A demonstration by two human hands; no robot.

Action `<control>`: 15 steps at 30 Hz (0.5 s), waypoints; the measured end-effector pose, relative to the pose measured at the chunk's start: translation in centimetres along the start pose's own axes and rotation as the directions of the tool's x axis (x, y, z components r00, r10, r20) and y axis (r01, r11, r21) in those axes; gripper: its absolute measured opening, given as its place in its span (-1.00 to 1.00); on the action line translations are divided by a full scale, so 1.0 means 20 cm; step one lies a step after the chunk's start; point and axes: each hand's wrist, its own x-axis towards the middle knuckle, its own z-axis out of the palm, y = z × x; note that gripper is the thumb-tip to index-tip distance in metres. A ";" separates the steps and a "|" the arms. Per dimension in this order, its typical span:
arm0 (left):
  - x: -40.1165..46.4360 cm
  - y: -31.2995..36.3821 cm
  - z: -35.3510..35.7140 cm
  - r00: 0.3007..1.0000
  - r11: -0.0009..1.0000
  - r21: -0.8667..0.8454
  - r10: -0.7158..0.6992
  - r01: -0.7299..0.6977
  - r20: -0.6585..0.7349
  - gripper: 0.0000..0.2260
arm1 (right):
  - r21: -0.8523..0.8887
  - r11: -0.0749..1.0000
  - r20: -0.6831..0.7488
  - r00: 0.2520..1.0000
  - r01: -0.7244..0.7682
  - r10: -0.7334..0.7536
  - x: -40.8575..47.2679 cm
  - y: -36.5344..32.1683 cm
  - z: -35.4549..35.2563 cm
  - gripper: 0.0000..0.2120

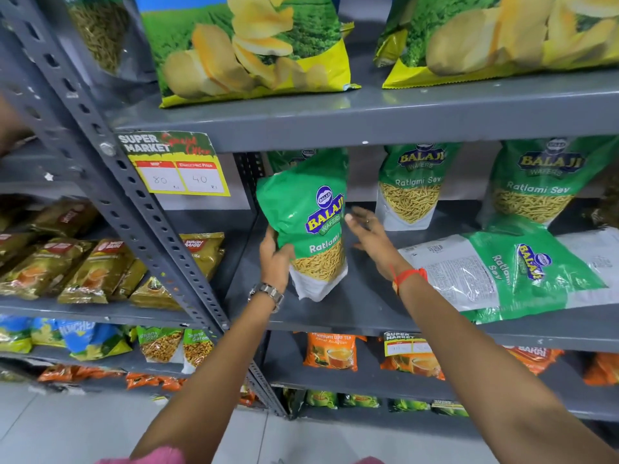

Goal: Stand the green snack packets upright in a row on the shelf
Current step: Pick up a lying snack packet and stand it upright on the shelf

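Bare shelf (pixel 335 306) between held packet (pixel 306 222) and flat-lying packet (pixel 522 272).

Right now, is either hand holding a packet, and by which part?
The left hand grips the green packet by its lower left edge. The right hand is open, holding nothing.

A left hand (pixel 274 259) grips a green snack packet (pixel 306 219) upright at a grey metal shelf (pixel 335 306). The right hand (pixel 371 236) is open beside it. Two packets (pixel 413 185) stand behind; another (pixel 522 272) lies flat.
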 end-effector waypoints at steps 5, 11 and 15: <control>0.20 0.04 -0.09 0.958 0.939 -0.206 -0.285 0.277 -0.014 -0.71 | 0.014 0.998 -0.010 0.998 0.057 -0.057 0.08 -0.02 0.05 -0.66; 0.31 -0.07 -0.13 0.904 0.866 -0.310 -0.426 0.393 -0.044 -0.83 | 0.082 0.995 0.011 0.998 0.053 -0.054 0.10 0.02 0.09 -0.71; 0.27 -0.01 -0.09 0.868 0.835 -0.259 -0.495 0.485 0.029 -0.55 | 0.053 0.999 0.095 0.995 0.007 -0.012 0.10 0.03 0.10 -0.66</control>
